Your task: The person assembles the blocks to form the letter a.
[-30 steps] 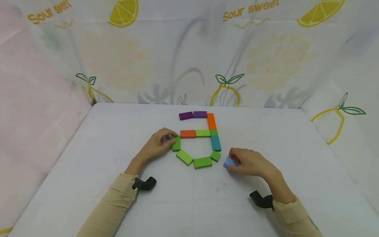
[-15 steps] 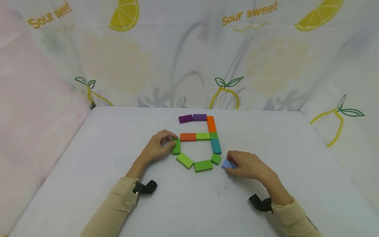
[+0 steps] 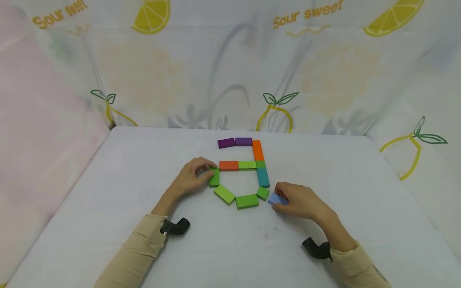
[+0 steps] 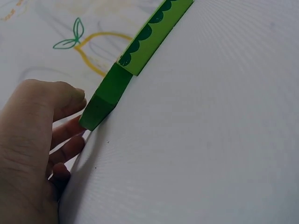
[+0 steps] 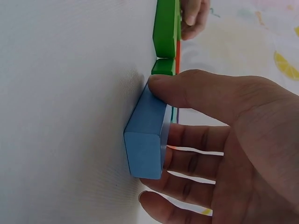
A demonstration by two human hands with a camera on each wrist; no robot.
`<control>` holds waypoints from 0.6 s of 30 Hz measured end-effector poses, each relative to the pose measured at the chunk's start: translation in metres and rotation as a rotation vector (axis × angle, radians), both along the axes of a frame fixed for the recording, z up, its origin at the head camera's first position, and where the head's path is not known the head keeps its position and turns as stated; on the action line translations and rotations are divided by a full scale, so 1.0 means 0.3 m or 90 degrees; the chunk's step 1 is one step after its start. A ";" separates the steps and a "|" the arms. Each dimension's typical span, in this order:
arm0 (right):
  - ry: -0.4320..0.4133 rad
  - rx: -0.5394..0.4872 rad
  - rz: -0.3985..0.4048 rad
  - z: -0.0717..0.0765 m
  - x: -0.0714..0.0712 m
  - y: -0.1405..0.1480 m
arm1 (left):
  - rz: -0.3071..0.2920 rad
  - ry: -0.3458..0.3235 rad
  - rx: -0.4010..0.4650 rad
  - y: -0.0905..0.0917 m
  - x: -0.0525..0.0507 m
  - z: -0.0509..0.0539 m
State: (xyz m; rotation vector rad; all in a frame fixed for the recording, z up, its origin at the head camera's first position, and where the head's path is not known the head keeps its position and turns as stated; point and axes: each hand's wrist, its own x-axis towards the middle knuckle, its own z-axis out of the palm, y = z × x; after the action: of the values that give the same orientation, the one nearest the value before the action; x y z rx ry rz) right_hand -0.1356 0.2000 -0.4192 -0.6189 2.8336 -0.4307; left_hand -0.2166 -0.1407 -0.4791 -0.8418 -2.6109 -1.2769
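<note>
My left hand (image 3: 191, 176) holds a green block (image 3: 214, 178) at the left side of a block outline, with thumb and forefinger at its edges. In the left wrist view, a lighter green block (image 4: 152, 37) with dark scallops lies end to end with that green block (image 4: 105, 93). On the right, my right hand (image 3: 302, 200) pinches a light blue block (image 3: 278, 199) low on the table. The thumb presses one side of the blue block (image 5: 145, 116) while fingers lie along the other. Just left of it is a small green block (image 3: 263, 193), close to the blue block's end.
Purple blocks (image 3: 243, 141), an orange block (image 3: 258, 150), a red-orange block (image 3: 228, 166), a teal block (image 3: 263, 177) and a green block (image 3: 247, 201) form the rest of the outline on the white table (image 3: 162, 256). A lemon-print cloth (image 3: 201, 72) hangs behind.
My right hand has slid the light blue block slightly left, closer to the small green block. The left hand stays at its green block.
</note>
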 end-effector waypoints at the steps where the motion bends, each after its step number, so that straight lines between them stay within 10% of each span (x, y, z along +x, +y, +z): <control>1: 0.000 -0.002 0.000 0.000 0.001 0.000 | -0.001 0.001 -0.002 0.001 0.000 0.002; 18: -0.001 -0.010 -0.008 0.004 0.006 -0.013 | -0.027 0.029 -0.021 -0.003 -0.002 0.008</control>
State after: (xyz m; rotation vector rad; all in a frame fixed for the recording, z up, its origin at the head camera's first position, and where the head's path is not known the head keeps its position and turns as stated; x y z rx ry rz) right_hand -0.1339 0.1961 -0.4180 -0.6042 2.8372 -0.4559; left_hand -0.2172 -0.1415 -0.4768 -0.9247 -2.5984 -1.2132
